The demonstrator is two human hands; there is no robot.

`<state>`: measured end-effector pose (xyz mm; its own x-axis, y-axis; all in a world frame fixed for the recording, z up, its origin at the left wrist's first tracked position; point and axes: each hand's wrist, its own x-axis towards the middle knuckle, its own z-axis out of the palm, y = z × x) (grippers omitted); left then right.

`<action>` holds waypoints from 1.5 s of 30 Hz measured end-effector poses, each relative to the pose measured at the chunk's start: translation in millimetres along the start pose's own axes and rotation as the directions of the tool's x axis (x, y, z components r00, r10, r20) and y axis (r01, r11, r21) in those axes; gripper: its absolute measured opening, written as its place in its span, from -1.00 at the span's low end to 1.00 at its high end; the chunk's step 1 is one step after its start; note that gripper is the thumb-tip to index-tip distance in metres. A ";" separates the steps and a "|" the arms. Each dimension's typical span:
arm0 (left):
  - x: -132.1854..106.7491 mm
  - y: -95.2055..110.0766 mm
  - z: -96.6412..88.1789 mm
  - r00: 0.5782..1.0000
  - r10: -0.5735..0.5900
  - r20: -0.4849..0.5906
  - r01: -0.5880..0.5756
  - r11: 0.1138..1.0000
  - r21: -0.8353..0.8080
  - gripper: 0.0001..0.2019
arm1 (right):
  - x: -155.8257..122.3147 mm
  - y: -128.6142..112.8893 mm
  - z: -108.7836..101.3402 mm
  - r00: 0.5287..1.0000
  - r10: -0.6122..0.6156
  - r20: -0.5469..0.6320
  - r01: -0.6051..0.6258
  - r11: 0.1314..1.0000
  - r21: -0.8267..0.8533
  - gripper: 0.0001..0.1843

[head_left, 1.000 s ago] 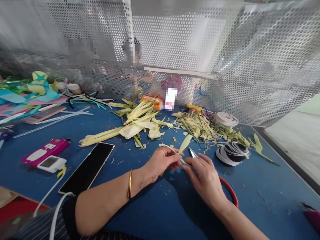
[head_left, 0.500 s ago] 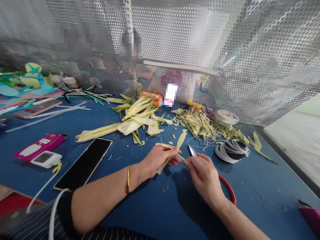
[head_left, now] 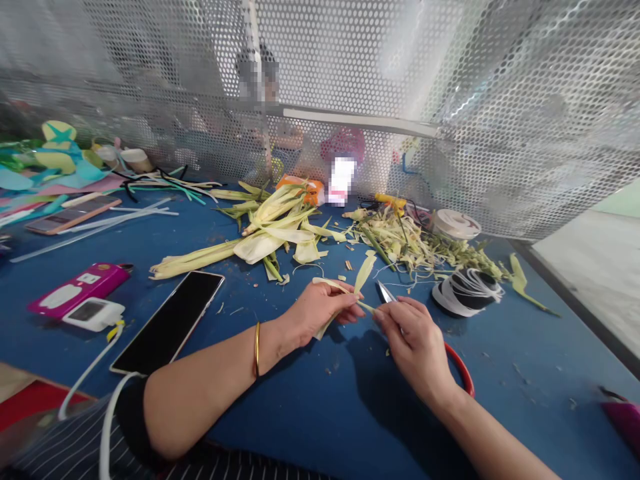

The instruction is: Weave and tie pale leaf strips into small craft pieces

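Observation:
Near the middle of the table, my left hand [head_left: 325,308] is closed on a pale green corn husk piece [head_left: 365,272], pinched between thumb and fingers; one end stands up and another hangs below the hand. To its right, my right hand [head_left: 413,343] is closed around red-handled scissors [head_left: 461,369], their blades [head_left: 385,292] pointing up and away. Its thumb and fingertip also touch the end of a thin husk strip that runs across from the left hand. Beyond the hands lies a bundle of corn husks [head_left: 273,230].
A heap of husk scraps [head_left: 400,237] lies at the back right, near a spool of white cord [head_left: 467,293] and a tape roll [head_left: 456,224]. At left are a black-screened phone [head_left: 170,323] and a magenta device [head_left: 83,290] with a white cable. A perforated screen [head_left: 340,67] stands behind.
The view has shifted slightly. My right hand has moved a little to the right, the husk strip still stretched between both hands. My left hand keeps its grip.

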<state>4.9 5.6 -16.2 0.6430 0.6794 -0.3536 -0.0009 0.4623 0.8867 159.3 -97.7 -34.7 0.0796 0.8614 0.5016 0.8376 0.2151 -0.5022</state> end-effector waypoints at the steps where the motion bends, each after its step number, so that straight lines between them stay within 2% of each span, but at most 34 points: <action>1: -0.7 1.4 -1.3 0.999 -0.007 0.033 0.008 1.000 -0.012 -0.83 | 0.5 1.0 -0.2 1.000 0.018 -0.020 -0.018 1.000 0.004 -0.70; 5: -3.1 10.2 -5.4 0.989 -0.017 0.146 0.022 0.999 -0.029 -0.69 | 1.9 4.8 -2.6 0.985 0.126 -0.116 -0.125 0.992 0.014 -0.74; 8: -1.6 14.8 -8.6 0.991 0.008 0.133 -0.004 0.999 -0.031 -0.67 | 1.8 6.5 -4.5 0.972 0.165 -0.169 -0.163 0.986 0.026 -0.77; 11: 1.8 15.6 -13.4 0.994 0.034 0.100 -0.026 0.996 -0.084 -0.69 | 2.1 6.8 -5.1 0.974 0.133 -0.182 -0.131 0.991 0.025 -0.79; 13: 3.7 15.3 -17.2 0.992 -0.008 0.123 0.027 0.988 -0.150 -0.70 | 2.8 6.5 -5.1 0.981 0.089 -0.170 -0.088 0.996 0.018 -0.79; 17: 6.5 15.8 -23.3 0.954 -0.180 0.240 0.231 0.951 -0.206 -0.31 | 4.2 6.7 -5.4 0.988 -0.022 -0.152 0.016 0.999 -0.036 -0.81; 20: 7.5 16.0 -24.4 0.926 -0.261 0.274 0.323 0.922 -0.212 -0.17 | 4.0 7.4 -6.2 0.990 -0.067 -0.122 0.060 0.996 -0.058 -0.80; 22: 6.4 14.9 -22.7 0.928 -0.271 0.254 0.320 0.931 -0.176 -0.23 | 3.1 7.5 -6.1 0.990 -0.090 -0.108 0.083 0.994 -0.066 -0.80; 25: 2.2 11.5 -16.9 0.967 -0.197 0.163 0.209 0.977 -0.054 -0.61 | 1.4 6.8 -4.1 0.994 -0.047 -0.103 0.045 0.999 -0.020 -0.83; 27: -0.5 9.5 -12.6 0.983 -0.139 0.118 0.147 0.987 -0.063 -0.79 | 1.1 6.3 -2.2 0.986 0.092 -0.137 -0.080 0.993 0.088 -0.79; 29: -2.0 8.7 -9.6 0.983 -0.138 0.120 0.161 0.966 -0.201 -0.88 | 2.2 6.1 -0.7 0.945 0.269 -0.184 -0.224 0.946 0.234 -0.71; 31: -2.1 8.4 -8.3 0.971 -0.175 0.161 0.222 0.907 -0.357 -0.90 | 4.1 6.3 0.1 0.912 0.369 -0.180 -0.297 0.896 0.331 -0.70; 34: -1.2 5.9 -7.8 0.940 -0.226 0.254 0.321 0.836 -0.444 -0.92 | 5.3 6.0 1.7 0.944 0.321 -0.078 -0.276 0.896 0.348 -0.76; 36: -0.6 2.2 -7.1 0.921 -0.244 0.304 0.359 0.835 -0.418 -0.91 | 4.2 4.5 3.8 0.968 0.250 0.013 -0.237 0.900 0.365 -0.79; 38: -0.2 -2.1 -5.7 0.914 -0.257 0.314 0.368 0.852 -0.372 -0.86 | 2.4 2.0 6.3 0.967 0.235 0.095 -0.254 0.871 0.420 -0.78; 42: -0.2 -7.9 -2.7 0.925 -0.256 0.282 0.335 0.900 -0.280 -0.85 | 1.3 -3.3 8.2 0.916 0.332 0.223 -0.400 0.764 0.507 -0.72; 45: -1.4 -9.0 -0.5 0.938 -0.237 0.255 0.302 0.918 -0.257 -0.89 | 1.6 -6.0 6.9 0.898 0.360 0.251 -0.439 0.729 0.525 -0.71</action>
<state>3.7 0.9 -23.9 0.7980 0.3822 -0.4659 -0.0035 0.7761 0.6307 150.7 -94.4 -35.7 0.2376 0.9670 0.0926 0.2919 0.0199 -0.9562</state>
